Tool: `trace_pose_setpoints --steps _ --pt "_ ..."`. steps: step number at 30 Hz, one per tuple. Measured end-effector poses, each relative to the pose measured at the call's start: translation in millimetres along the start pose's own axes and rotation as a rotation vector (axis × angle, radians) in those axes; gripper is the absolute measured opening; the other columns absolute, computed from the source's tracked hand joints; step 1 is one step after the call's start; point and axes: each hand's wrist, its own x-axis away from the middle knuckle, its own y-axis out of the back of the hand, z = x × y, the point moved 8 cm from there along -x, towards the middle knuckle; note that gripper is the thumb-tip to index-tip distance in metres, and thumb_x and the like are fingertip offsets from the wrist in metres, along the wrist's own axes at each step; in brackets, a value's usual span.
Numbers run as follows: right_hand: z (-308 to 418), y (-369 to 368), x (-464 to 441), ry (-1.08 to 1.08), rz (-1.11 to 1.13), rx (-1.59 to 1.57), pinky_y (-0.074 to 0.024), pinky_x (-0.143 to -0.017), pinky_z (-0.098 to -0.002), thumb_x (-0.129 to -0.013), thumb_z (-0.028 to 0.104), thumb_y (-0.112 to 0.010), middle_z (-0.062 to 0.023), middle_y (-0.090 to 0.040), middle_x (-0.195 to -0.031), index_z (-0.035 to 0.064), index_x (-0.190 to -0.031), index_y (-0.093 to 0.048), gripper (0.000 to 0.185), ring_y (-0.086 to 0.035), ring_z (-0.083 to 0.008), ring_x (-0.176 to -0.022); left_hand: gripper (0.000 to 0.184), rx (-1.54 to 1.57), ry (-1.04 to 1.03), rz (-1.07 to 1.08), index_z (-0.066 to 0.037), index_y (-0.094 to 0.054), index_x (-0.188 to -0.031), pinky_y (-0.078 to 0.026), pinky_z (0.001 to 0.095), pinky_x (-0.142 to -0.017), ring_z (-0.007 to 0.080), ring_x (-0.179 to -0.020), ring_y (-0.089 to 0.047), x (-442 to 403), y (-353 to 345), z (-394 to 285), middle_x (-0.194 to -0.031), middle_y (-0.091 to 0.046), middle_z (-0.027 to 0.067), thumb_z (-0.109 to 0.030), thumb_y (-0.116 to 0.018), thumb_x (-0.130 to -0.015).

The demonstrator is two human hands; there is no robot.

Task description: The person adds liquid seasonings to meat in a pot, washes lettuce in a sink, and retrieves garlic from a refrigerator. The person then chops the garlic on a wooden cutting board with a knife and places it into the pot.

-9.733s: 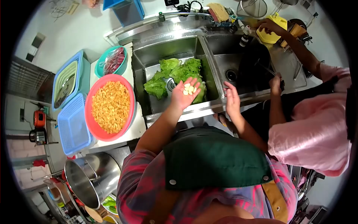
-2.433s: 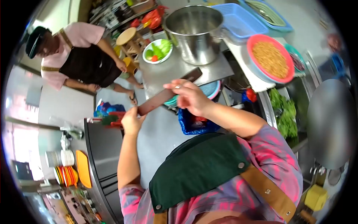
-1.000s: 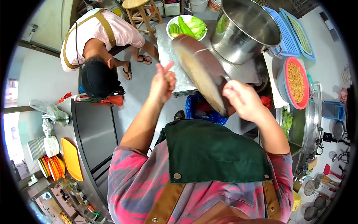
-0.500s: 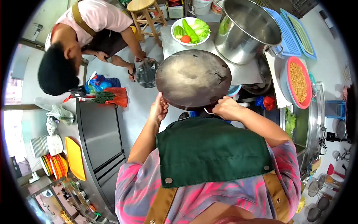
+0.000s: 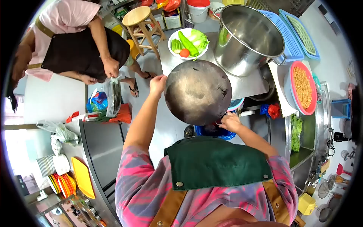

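A large round chopping board (image 5: 198,92), dark with a worn, paler middle, is held up in front of my apron. My left hand (image 5: 158,84) is closed on its left rim. My right hand (image 5: 231,122) is closed at its lower right edge, where a small handle partly shows between the fingers. Just beyond the board, a white bowl (image 5: 173,53) holds a tomato, a long green pepper and leafy greens. To its right stands a tall steel pot (image 5: 242,56) on the metal table (image 5: 245,85).
At left, another person (image 5: 83,49) holds a clear plastic bag (image 5: 113,96). A wooden stool (image 5: 137,16) stands behind. On the right are a pink-rimmed basin (image 5: 312,90) and a sink (image 5: 308,138) with lettuce. A steel counter (image 5: 99,143) runs along the left.
The chopping board has tilted and turned; my left hand has moved higher along its rim and my right hand slightly lower. The other person has straightened and lifted the plastic bag.
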Motion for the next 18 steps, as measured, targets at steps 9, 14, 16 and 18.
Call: trace_pose_setpoints --steps 9,14,16,18 --pt "3 8 3 -0.143 -0.137 -0.047 -0.0346 -0.063 -0.0338 -0.061 0.039 -0.069 0.0004 -0.051 -0.065 0.0127 -0.056 -0.056 0.03 -0.046 -0.0206 -0.072 0.025 0.107 0.37 0.006 0.001 -0.054 -0.075 -0.03 0.0303 -0.032 0.0142 -0.037 -0.04 -144 -112 -8 -0.054 -0.049 0.0074 -0.022 -0.064 -0.074" --pt "-13 11 -4 -0.238 0.001 -0.066 -0.0339 -0.068 -0.0349 -0.063 0.034 -0.068 0.0016 -0.055 -0.078 0.0126 -0.069 -0.062 0.023 -0.046 -0.0202 -0.079 0.022 -0.072 0.24 -0.087 0.003 -0.056 -0.078 -0.034 0.03 -0.035 0.0158 -0.041 -0.046 -212 -120 3 -0.056 -0.052 0.0098 -0.017 -0.059 -0.073" --pt "-23 14 -12 -0.238 -0.057 -0.056 -0.0347 -0.069 -0.0347 -0.063 0.034 -0.068 0.0014 -0.055 -0.077 0.0124 -0.069 -0.062 0.023 -0.046 -0.0202 -0.08 0.022 -0.102 0.222 -0.056 0.004 -0.056 -0.078 -0.035 0.0298 -0.035 0.0163 -0.043 -0.048 -218 -123 -8 -0.057 -0.053 0.0102 -0.017 -0.058 -0.072" --pt "-32 17 -20 -0.217 -0.167 -0.095 -0.0369 -0.072 -0.036 -0.062 0.035 -0.067 -0.0011 -0.053 -0.075 0.0106 -0.067 -0.06 0.026 -0.047 -0.0221 -0.08 0.035 -0.277 0.181 0.032 0.005 -0.059 -0.088 -0.042 0.0341 -0.06 0.0258 -0.072 -0.056 -213 -125 -27 -0.081 -0.058 0.0163 -0.026 -0.058 -0.072"
